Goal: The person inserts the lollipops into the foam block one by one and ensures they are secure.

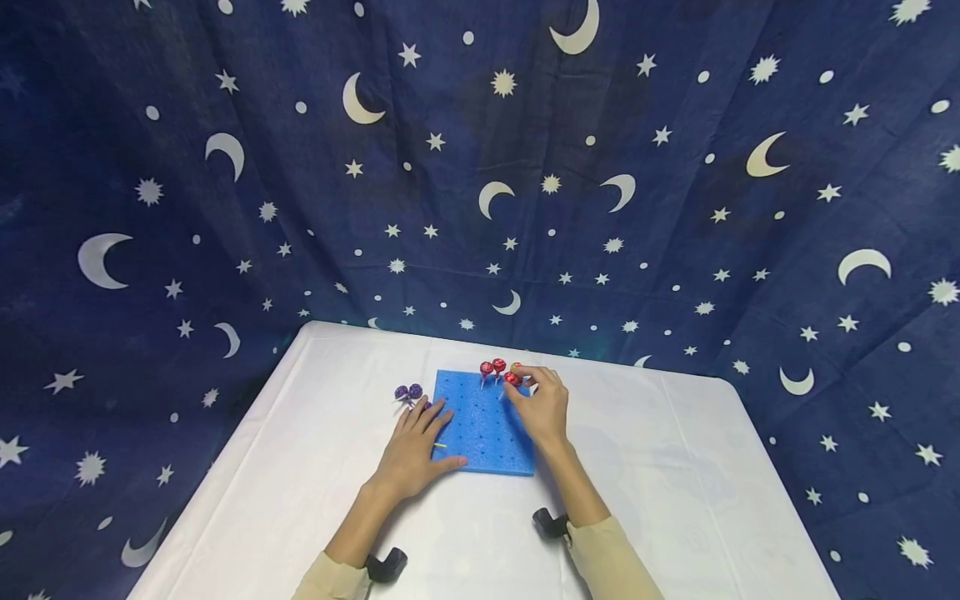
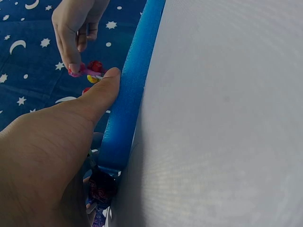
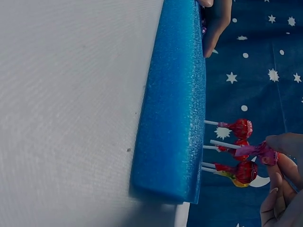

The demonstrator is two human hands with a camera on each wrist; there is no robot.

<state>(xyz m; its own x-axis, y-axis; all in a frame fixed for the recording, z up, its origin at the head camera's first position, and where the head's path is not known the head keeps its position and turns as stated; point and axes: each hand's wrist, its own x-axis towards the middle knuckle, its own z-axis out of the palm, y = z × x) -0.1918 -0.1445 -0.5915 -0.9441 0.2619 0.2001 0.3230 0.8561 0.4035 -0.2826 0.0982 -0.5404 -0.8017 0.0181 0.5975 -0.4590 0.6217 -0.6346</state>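
We've got our left hand (image 1: 411,450) spread on the blue board (image 1: 476,429), purple lollipops (image 1: 416,390) just past its fingers; our right hand (image 1: 543,407) pinches a pink-wrapped lollipop (image 3: 268,154), red lollipops (image 1: 498,365) right beside it.

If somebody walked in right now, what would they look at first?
Probably the big dark blue curtain, covered in pale moons and stars, behind the table. Next, the bright blue block on the table, with red lollipops standing near its far edge and the right hand pinching another lollipop above it. Purple lollipops lie by the block's left side, near the left hand.
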